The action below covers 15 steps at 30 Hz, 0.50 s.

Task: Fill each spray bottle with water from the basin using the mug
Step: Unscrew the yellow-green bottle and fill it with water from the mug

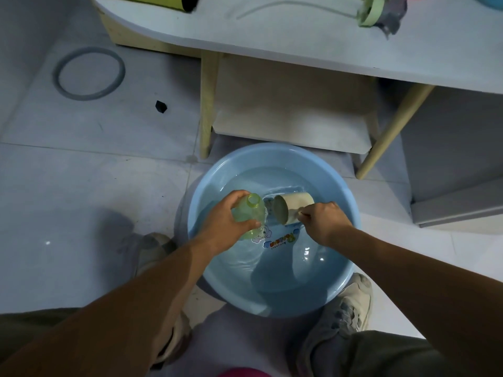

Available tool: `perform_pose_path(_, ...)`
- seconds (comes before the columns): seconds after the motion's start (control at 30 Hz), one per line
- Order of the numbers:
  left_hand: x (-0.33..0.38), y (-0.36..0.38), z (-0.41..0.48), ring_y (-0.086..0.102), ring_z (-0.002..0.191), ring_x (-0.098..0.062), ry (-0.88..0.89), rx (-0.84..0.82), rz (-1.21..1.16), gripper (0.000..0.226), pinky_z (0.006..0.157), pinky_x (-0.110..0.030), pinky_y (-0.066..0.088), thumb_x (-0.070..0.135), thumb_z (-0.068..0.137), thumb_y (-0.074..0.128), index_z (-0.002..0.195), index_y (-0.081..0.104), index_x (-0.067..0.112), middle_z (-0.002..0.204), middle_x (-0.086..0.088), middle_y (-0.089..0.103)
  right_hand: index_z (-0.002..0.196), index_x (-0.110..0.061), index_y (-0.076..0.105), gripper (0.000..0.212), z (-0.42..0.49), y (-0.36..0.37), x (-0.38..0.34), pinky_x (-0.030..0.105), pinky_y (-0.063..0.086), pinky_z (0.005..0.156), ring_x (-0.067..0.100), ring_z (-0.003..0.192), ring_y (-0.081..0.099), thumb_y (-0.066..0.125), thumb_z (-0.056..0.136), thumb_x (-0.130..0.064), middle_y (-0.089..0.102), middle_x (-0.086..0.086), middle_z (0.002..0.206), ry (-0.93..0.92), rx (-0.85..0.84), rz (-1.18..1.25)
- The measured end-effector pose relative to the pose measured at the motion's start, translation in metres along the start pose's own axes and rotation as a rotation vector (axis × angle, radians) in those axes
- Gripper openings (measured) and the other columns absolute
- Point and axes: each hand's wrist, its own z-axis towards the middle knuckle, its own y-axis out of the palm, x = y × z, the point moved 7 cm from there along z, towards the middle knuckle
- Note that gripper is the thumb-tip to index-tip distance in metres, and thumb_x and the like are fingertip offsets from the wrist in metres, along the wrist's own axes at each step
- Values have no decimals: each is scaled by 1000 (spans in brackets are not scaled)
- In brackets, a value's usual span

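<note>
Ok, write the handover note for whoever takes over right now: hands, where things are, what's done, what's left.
Left hand: fingers grip the green spray bottle, neck open, held tilted over the basin.
Right hand: holds the mug by its handle, tipped on its side at the water, mouth toward the bottle.
Basin: on the floor, holding water.
A spray head with its tube lies on the table.
Done: bottle opened. Its water level cannot be told.
Left: probably scoop, pour into the neck, refit a head, then the other bottles, none in view.
</note>
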Motion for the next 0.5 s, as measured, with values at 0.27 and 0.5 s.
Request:
perform_pose_path(0.27, -9, 2, -2, 58, 115, -8, -7, 3, 25, 62, 80, 1, 39, 21, 77, 90, 130, 60, 27, 121, 11, 66, 81, -22, 67, 28, -6, -9, 20, 31, 46, 67, 30, 78, 59, 53, 98, -38, 66, 8, 83, 121, 10, 402)
perform_pose_path(0.5, -3, 2, -1, 58, 115, -12, 5, 4, 36, 62, 90, -20, 42, 25, 78, 90, 132, 59, 28, 123, 11, 65, 85, -16, 76, 21, -13, -16, 25, 37, 54, 82, 24, 82, 66, 64, 94, -32, 74, 6, 84, 147, 34, 834)
